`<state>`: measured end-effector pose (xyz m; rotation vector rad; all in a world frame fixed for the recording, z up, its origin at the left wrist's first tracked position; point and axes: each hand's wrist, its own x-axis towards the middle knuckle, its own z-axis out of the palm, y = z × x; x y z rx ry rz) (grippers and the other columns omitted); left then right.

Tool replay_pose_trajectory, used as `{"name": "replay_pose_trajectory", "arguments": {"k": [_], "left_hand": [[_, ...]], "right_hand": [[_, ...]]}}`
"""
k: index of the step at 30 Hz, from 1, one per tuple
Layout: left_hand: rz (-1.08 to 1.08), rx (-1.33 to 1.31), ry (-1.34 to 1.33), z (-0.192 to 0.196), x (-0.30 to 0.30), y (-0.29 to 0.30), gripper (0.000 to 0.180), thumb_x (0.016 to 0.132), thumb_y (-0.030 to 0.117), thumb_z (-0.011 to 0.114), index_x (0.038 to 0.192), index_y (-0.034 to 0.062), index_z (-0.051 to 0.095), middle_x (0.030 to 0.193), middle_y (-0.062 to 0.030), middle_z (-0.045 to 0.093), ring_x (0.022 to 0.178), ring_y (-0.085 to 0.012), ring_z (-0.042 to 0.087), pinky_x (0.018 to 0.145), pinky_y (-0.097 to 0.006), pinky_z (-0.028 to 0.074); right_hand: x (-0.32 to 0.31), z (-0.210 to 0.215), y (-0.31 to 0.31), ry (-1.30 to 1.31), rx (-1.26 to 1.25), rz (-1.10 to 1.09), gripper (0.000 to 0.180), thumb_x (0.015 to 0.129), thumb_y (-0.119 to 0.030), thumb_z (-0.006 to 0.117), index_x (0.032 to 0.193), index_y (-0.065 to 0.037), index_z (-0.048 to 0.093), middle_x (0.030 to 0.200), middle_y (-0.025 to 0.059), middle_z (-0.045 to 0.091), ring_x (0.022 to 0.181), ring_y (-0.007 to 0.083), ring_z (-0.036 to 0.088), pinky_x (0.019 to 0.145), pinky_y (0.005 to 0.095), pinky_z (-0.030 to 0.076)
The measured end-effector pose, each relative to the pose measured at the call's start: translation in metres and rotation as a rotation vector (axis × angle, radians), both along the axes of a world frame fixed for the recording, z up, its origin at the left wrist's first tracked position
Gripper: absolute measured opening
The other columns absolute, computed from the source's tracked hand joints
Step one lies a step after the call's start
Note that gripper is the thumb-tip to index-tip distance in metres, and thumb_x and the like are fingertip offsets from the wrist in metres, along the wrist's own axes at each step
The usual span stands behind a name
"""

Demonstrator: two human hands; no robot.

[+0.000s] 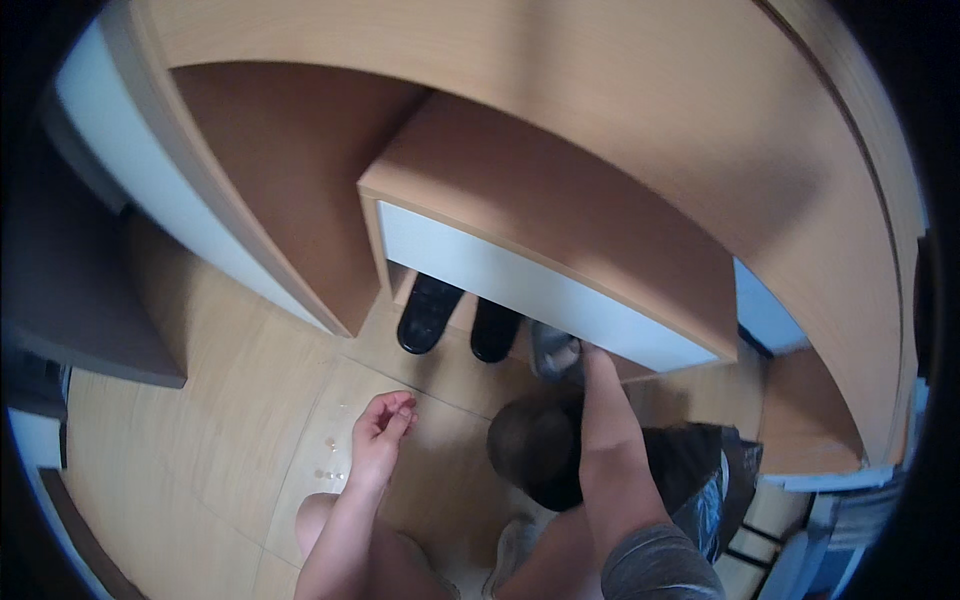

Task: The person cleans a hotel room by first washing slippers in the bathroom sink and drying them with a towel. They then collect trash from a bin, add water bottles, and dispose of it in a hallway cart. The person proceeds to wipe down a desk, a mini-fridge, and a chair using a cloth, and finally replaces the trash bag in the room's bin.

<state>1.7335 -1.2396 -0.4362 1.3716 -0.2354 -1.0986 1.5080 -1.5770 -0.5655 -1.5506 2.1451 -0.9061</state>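
Note:
My left hand (382, 425) hovers over the floor in front of the shoe compartment, fingers curled in and thumb against them, with nothing visible in it. On the right, my right hand (588, 352) reaches under the white front panel and is closed on a grey shoe (550, 352); its fingers are partly hidden by the shoe and the panel. To the left of this shoe, two black shoes (430, 312) stick out side by side from the low compartment, their other ends hidden beneath the panel.
A wooden bench-like cabinet (540, 190) with a white front panel (500, 265) stands under a curved wooden top. Below my right forearm sit a dark rounded object (535, 450) and a black plastic bag (735, 470). Small pale bits (330, 470) lie on the wooden floor.

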Motion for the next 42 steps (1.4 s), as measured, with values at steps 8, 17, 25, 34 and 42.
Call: {"name": "replay_pose_trajectory", "arguments": {"k": [8,17,25,34,42], "left_hand": [[-0.846,0.265,-0.441,-0.035,-0.087,-0.062,0.063,0.077,0.034,0.066,0.126,0.0030,0.042,0.111,-0.0180,0.056,0.098,-0.0268,0.057,0.085,-0.035,0.044],[-0.879,-0.109,-1.101,-0.062,-0.135,-0.073,0.067,0.081,0.027,0.059,0.135,0.0020,0.029,0.126,-0.0249,0.044,0.113,-0.0365,0.046,0.093,-0.043,0.038],[-1.346,-0.531,-1.030,0.166,-0.238,-0.103,0.049,0.088,0.036,0.048,0.134,0.0204,0.037,0.074,-0.0193,0.062,0.070,-0.0386,0.060,0.068,-0.045,0.046],[-1.140,-0.209,-1.240,0.113,-0.238,-0.071,0.015,0.065,0.006,0.063,0.077,0.0037,0.055,0.076,-0.0149,0.054,0.071,-0.0363,0.056,0.062,-0.046,0.044],[-1.254,0.021,-1.129,0.170,-0.245,-0.066,0.075,0.065,0.002,0.059,0.133,0.0045,0.029,0.131,-0.0225,0.035,0.114,-0.0400,0.044,0.093,-0.040,0.042]], "right_hand": [[-0.040,0.053,0.105,-1.043,0.222,0.029,0.018,0.072,-0.003,0.058,0.090,-0.002,0.056,0.083,0.0078,0.059,0.069,0.0212,0.056,0.064,0.0343,0.047],[-0.108,0.286,0.318,-0.786,0.261,0.696,0.040,0.072,0.000,0.053,0.112,-0.003,0.055,0.098,0.0039,0.057,0.091,0.0109,0.053,0.079,0.0250,0.044],[-0.290,0.318,0.320,-0.720,-0.433,-0.215,0.015,0.085,-0.017,0.056,0.087,-0.002,0.058,0.087,0.0076,0.062,0.067,0.0135,0.055,0.063,0.0253,0.046],[-0.281,0.300,0.252,-0.422,-0.418,-0.197,0.010,0.083,-0.008,0.061,0.090,-0.002,0.056,0.090,0.0053,0.060,0.083,0.0129,0.056,0.075,0.0261,0.045],[-0.268,0.280,0.217,-0.051,-0.183,-0.190,0.017,0.075,-0.013,0.066,0.085,-0.002,0.059,0.087,0.0150,0.060,0.086,0.0325,0.057,0.076,0.0374,0.045]]}}
